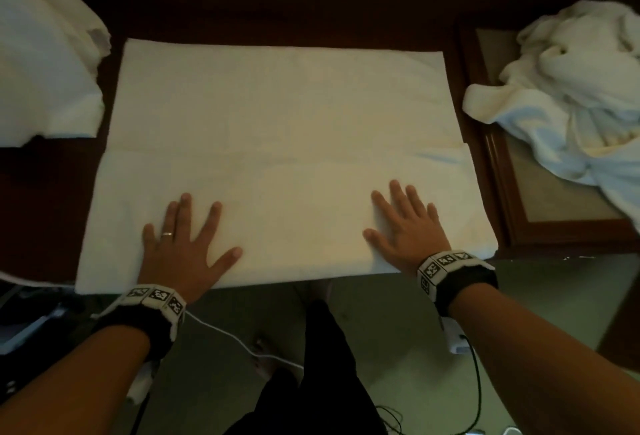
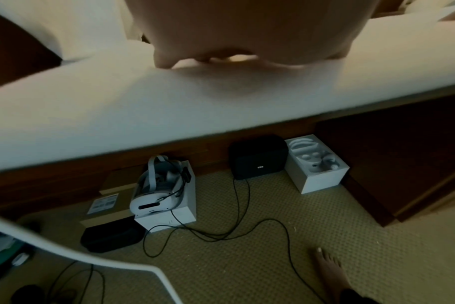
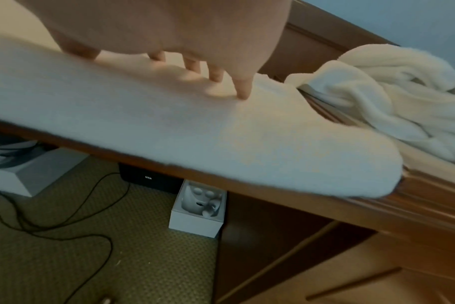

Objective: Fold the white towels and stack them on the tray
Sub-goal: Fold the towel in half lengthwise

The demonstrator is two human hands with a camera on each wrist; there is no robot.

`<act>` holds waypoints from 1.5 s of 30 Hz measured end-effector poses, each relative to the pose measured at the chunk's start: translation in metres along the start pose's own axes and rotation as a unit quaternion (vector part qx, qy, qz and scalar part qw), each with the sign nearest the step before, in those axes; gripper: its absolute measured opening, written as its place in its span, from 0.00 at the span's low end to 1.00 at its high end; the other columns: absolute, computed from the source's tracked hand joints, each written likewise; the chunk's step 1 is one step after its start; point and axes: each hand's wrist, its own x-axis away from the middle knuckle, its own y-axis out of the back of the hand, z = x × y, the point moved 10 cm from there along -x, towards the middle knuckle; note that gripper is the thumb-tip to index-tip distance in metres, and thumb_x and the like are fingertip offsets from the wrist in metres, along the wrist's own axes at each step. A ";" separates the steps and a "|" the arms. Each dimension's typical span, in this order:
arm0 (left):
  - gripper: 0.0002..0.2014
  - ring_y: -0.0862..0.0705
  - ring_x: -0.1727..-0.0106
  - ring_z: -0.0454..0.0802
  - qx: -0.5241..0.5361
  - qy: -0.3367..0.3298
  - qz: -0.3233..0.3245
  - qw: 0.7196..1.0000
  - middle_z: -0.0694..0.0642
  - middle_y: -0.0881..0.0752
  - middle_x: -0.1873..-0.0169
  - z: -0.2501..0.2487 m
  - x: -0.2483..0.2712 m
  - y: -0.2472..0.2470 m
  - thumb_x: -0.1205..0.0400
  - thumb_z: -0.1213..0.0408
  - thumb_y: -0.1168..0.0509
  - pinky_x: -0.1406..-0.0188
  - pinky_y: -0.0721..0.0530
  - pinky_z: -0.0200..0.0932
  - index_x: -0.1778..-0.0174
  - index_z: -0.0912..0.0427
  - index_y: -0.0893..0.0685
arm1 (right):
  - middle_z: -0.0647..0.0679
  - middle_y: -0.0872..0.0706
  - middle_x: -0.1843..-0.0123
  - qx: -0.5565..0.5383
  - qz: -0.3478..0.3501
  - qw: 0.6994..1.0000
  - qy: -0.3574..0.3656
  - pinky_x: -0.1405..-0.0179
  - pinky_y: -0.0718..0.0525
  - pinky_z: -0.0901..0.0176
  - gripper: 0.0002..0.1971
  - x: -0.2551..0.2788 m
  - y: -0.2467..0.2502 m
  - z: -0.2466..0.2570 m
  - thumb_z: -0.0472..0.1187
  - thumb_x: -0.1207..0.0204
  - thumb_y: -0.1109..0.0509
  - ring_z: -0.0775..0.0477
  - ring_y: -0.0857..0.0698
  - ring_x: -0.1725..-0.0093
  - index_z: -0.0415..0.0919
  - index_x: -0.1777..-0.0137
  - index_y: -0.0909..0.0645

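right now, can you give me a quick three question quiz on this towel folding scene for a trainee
1. True or false: both hands lie flat, fingers spread, on the spread towel.
2. What sits on the wooden tray?
A) a neat folded stack
B) a crumpled pile of towels
C) nothing
3. Fill in: the near part of the spread towel is a folded-over layer whose far edge runs ____ across the towel.

Key:
1. True: the left hand and the right hand press it flat.
2. B
3. side to side
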 end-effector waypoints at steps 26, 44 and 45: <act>0.29 0.27 0.23 0.60 -0.052 0.003 0.016 0.998 0.56 0.35 0.18 0.011 -0.242 0.167 0.12 0.46 0.42 0.29 0.22 0.59 0.15 0.49 0.37 | 0.44 0.34 0.24 -0.014 -0.032 0.998 -0.060 0.37 0.17 0.44 0.24 -0.204 0.159 -0.061 0.34 0.22 0.31 0.39 0.23 0.34 0.46 0.27 0.28; 0.13 0.15 0.59 0.71 -0.111 -0.018 -0.085 0.990 0.69 0.15 0.61 0.003 -0.312 0.218 0.28 0.71 0.23 0.43 0.21 0.69 0.53 0.64 0.18 | 0.43 0.20 0.42 0.001 -0.117 0.991 -0.058 0.50 0.14 0.40 0.16 -0.280 0.219 -0.089 0.46 0.19 0.30 0.36 0.16 0.49 0.42 0.35 0.26; 0.13 0.15 0.61 0.72 -0.098 -0.020 -0.089 0.991 0.70 0.16 0.62 0.004 -0.308 0.222 0.29 0.72 0.23 0.52 0.20 0.66 0.53 0.65 0.19 | 0.43 0.20 0.43 0.004 -0.126 0.990 -0.060 0.51 0.14 0.41 0.16 -0.274 0.222 -0.091 0.46 0.18 0.31 0.35 0.16 0.49 0.42 0.35 0.26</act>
